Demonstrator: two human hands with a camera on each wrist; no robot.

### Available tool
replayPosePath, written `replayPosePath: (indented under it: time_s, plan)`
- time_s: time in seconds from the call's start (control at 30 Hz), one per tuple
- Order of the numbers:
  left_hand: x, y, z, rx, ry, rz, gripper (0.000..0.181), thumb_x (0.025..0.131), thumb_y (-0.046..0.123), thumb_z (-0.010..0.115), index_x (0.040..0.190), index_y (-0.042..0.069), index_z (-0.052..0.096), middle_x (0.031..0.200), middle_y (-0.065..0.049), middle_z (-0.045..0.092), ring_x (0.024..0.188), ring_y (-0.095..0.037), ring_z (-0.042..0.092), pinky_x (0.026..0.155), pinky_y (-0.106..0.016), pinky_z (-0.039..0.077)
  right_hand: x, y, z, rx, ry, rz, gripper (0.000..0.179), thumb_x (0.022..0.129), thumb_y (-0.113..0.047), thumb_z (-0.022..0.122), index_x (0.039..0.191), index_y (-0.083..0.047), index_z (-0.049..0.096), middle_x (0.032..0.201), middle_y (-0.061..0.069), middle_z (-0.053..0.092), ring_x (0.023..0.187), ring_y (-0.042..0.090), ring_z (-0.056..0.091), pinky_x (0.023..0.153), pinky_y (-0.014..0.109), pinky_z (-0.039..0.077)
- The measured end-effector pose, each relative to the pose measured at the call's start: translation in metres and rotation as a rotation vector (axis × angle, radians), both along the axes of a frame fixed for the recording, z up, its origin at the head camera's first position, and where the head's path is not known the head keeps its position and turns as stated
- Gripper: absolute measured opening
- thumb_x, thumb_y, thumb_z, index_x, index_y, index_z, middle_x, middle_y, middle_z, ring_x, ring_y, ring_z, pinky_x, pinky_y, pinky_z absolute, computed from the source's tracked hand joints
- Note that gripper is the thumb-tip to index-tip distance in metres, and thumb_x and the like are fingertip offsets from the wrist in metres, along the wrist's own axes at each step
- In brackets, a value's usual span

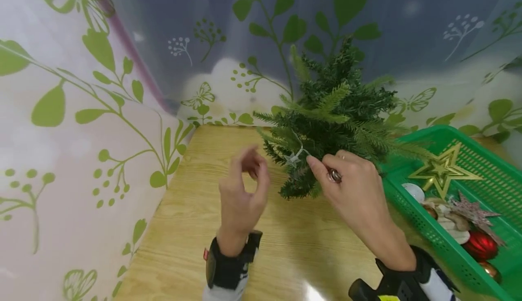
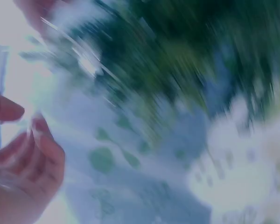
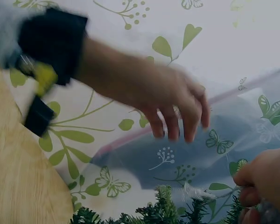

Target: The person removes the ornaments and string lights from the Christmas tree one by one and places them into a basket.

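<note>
A small artificial Christmas tree (image 1: 338, 110) leans against the patterned backdrop. My right hand (image 1: 352, 187) is at its front lower side, pinching a thin pale cord (image 1: 302, 150) between thumb and forefinger. On that cord a small clear star (image 1: 292, 158) lies against the branches. Something shiny and rounded (image 3: 270, 214) shows within the curled right fingers; cannot tell what it is. To the left of the tree, my left hand (image 1: 244, 183) is raised over the table, fingers loosely bent and a gap between thumb and fingertips. The left wrist view is blurred.
A green plastic basket (image 1: 412, 215) stands on the right, touching the tree's side branches. Inside lie a gold star (image 1: 442, 170), a pinkish glitter star (image 1: 475, 210), a red ball (image 1: 481, 245) and other ornaments. The wooden table (image 1: 175, 228) meets leaf-printed sheeting (image 1: 81, 156) at left and back.
</note>
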State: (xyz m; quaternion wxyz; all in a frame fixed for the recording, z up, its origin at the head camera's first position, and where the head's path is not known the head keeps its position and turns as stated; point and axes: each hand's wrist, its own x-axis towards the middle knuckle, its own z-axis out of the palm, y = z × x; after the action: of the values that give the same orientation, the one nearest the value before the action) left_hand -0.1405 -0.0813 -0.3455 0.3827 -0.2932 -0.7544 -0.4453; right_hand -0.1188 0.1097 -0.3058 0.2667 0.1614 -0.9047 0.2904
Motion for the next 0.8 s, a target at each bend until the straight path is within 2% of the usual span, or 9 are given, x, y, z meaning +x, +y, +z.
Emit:
replayPosePath:
  time_s: [0.07, 0.13, 0.2, 0.3, 0.43, 0.53, 0.57, 0.7, 0.8]
  plan:
    - [-0.026, -0.007, 0.005, -0.010, -0.036, 0.133, 0.035, 0.090, -0.003, 0.057, 0.124, -0.007, 0.052, 0.107, -0.017, 0.059, 0.091, -0.026, 0.057, 0.076, -0.032, 0.050, -0.002, 0.000, -0.002, -0.062, 0.060, 0.015, 0.037, 0.093, -0.017, 0.064, 0.057, -0.017, 0.055, 0.073, 0.003, 0.052, 0.056, 0.011, 0.041, 0.051, 0.029, 0.033]
    - [-0.050, -0.011, 0.008, -0.139, -0.103, 0.223, 0.038, 0.093, 0.004, 0.059, 0.128, -0.005, 0.051, 0.121, -0.020, 0.053, 0.107, -0.031, 0.052, 0.086, -0.040, 0.046, -0.002, 0.001, -0.004, -0.120, 0.111, 0.034, 0.039, 0.090, -0.009, 0.064, 0.054, -0.018, 0.053, 0.084, 0.008, 0.056, 0.058, 0.010, 0.042, 0.053, 0.029, 0.034]
    - [-0.067, -0.015, 0.010, -0.293, -0.147, 0.260, 0.042, 0.095, 0.012, 0.060, 0.132, -0.003, 0.050, 0.131, -0.021, 0.047, 0.119, -0.034, 0.046, 0.096, -0.046, 0.042, -0.003, 0.001, -0.006, -0.187, 0.148, 0.058, 0.040, 0.087, -0.002, 0.062, 0.052, -0.019, 0.050, 0.096, 0.010, 0.060, 0.055, 0.008, 0.040, 0.051, 0.026, 0.033]
    - [-0.083, -0.018, 0.012, -0.488, -0.173, 0.265, 0.051, 0.097, 0.023, 0.060, 0.140, 0.000, 0.045, 0.140, -0.020, 0.041, 0.132, -0.036, 0.036, 0.104, -0.052, 0.034, -0.004, 0.001, -0.007, -0.294, 0.180, 0.101, 0.044, 0.084, 0.003, 0.058, 0.050, -0.019, 0.041, 0.108, 0.009, 0.065, 0.047, 0.004, 0.032, 0.045, 0.021, 0.027]
    - [-0.087, -0.019, 0.012, -0.650, -0.224, 0.252, 0.054, 0.100, 0.031, 0.053, 0.145, 0.004, 0.040, 0.145, -0.016, 0.040, 0.140, -0.033, 0.027, 0.109, -0.055, 0.027, -0.003, 0.001, -0.005, -0.420, 0.129, 0.199, 0.048, 0.086, 0.007, 0.055, 0.052, -0.015, 0.030, 0.112, 0.009, 0.068, 0.040, 0.004, 0.024, 0.040, 0.023, 0.023]
    - [-0.084, -0.020, 0.010, -0.718, -0.274, 0.261, 0.051, 0.101, 0.031, 0.051, 0.143, 0.004, 0.044, 0.140, -0.015, 0.046, 0.135, -0.031, 0.035, 0.106, -0.052, 0.031, 0.000, 0.001, -0.003, -0.521, -0.020, 0.281, 0.048, 0.092, 0.005, 0.054, 0.054, -0.012, 0.030, 0.104, 0.009, 0.071, 0.035, 0.007, 0.026, 0.037, 0.025, 0.026]
    - [-0.082, -0.021, 0.009, -0.727, -0.280, 0.265, 0.049, 0.101, 0.030, 0.051, 0.142, 0.004, 0.046, 0.137, -0.015, 0.050, 0.132, -0.031, 0.039, 0.103, -0.051, 0.034, 0.001, 0.002, -0.002, -0.563, -0.075, 0.298, 0.047, 0.094, 0.003, 0.053, 0.055, -0.010, 0.031, 0.099, 0.009, 0.072, 0.034, 0.009, 0.029, 0.041, 0.023, 0.033]
    - [-0.073, -0.022, 0.005, -0.696, -0.218, 0.271, 0.039, 0.100, 0.023, 0.055, 0.131, 0.001, 0.058, 0.121, -0.016, 0.059, 0.110, -0.031, 0.055, 0.093, -0.044, 0.045, 0.004, 0.003, 0.001, -0.666, -0.200, 0.340, 0.039, 0.100, -0.004, 0.051, 0.063, -0.005, 0.038, 0.068, 0.007, 0.061, 0.034, 0.015, 0.031, 0.048, 0.023, 0.042]
    - [-0.064, -0.021, 0.003, -0.666, -0.136, 0.284, 0.030, 0.097, 0.018, 0.059, 0.118, -0.002, 0.066, 0.103, -0.016, 0.064, 0.089, -0.028, 0.060, 0.079, -0.038, 0.050, 0.004, 0.003, 0.001, -0.580, -0.183, 0.310, 0.027, 0.100, -0.007, 0.052, 0.075, -0.006, 0.043, 0.057, 0.002, 0.043, 0.039, 0.014, 0.029, 0.047, 0.026, 0.037]
